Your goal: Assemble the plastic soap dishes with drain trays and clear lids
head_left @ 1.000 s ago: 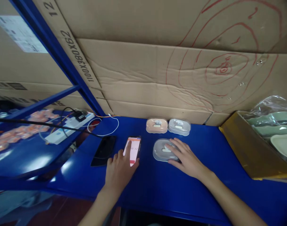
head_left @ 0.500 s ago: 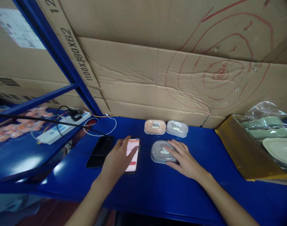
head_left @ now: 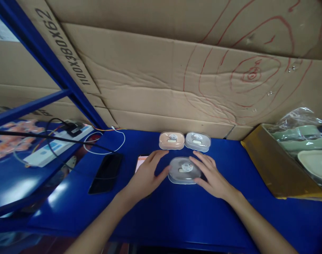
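A grey soap box with a clear lid (head_left: pixel 180 176) lies on the blue table between my two hands. A round white sticker and a small pale oval show on its top. My left hand (head_left: pixel 147 173) is open at the box's left side, its thumb tip at the rim, and it covers much of a lit phone (head_left: pixel 140 161). At the right side my right hand (head_left: pixel 212 176) is open, with its fingers and thumb spread along the edge. Behind stand a peach soap box (head_left: pixel 166 144) and another grey soap box (head_left: pixel 194 144), side by side.
A dark phone (head_left: pixel 105 173) lies left on the blue table (head_left: pixel 174 218). Farther left are a white power strip (head_left: pixel 48 150) with cables and wrapped orange pieces (head_left: pixel 15 137). A carton (head_left: pixel 263 162) of green and cream dishes stands right. Cardboard (head_left: pixel 139 98) forms the back wall.
My left hand has moved right, from over the lit phone to the grey box's left side. My right fingers have drawn back from the lid's top to its right edge. The view has shifted slightly.
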`<state>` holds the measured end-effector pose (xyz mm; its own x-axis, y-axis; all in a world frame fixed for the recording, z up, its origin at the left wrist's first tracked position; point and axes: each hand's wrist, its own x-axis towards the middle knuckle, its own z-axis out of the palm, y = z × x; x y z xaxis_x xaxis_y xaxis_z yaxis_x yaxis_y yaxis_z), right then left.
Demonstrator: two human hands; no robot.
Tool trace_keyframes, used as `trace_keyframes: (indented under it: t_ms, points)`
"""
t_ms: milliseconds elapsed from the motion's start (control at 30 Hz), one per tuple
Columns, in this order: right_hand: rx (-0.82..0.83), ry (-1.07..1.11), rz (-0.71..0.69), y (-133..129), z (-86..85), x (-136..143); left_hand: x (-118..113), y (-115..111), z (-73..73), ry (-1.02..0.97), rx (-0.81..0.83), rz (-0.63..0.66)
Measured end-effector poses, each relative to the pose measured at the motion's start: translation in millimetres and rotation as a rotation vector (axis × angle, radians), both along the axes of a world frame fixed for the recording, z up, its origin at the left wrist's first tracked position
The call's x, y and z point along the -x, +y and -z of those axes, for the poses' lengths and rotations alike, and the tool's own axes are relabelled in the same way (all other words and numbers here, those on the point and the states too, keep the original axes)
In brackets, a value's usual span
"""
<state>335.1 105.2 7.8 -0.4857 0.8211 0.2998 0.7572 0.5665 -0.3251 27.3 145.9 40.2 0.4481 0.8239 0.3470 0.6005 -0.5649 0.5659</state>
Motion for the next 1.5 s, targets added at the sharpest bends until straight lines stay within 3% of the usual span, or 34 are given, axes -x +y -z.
trace_keyframes:
  t_ms: [100, 233, 300, 467, 600, 800, 967, 1167, 1500]
  points:
    - [-0.056, 0.007, 0.077, 14, -6.2, -12, -12, 27, -6.1, 0.024, -0.064, 0.069]
    - [-0.112, -0.016, 0.178, 37, -14.8, -26, -23, 62, -13.4, 0.146, -0.137, 0.039]
    - [-0.106, -0.005, 0.188, 41, -15.2, -27, -26, 68, -13.5, 0.220, -0.116, 0.034]
    - [0.050, -0.026, 0.008, 23, -10.5, -15, -29, 41, -2.1, 0.294, 0.029, 0.243]
    - [0.154, -0.039, -0.026, 7, -18.0, -5, -25, 20, 2.9, 0.262, 0.112, 0.281]
    - [0.210, -0.006, -0.082, -6, -20.1, 0, -19, 11, 10.4, 0.222, 0.153, 0.351]
    - [0.153, 0.144, -0.006, 0, -7.0, -20, -22, 7, 18.7, 0.212, 0.091, 0.303]
    - [0.058, 0.212, 0.123, 21, 12.5, -40, -28, -1, 15.2, 0.203, -0.122, 0.299]
    - [0.059, 0.175, 0.171, 23, 19.8, -30, -32, 0, 16.5, 0.394, -0.056, 0.404]
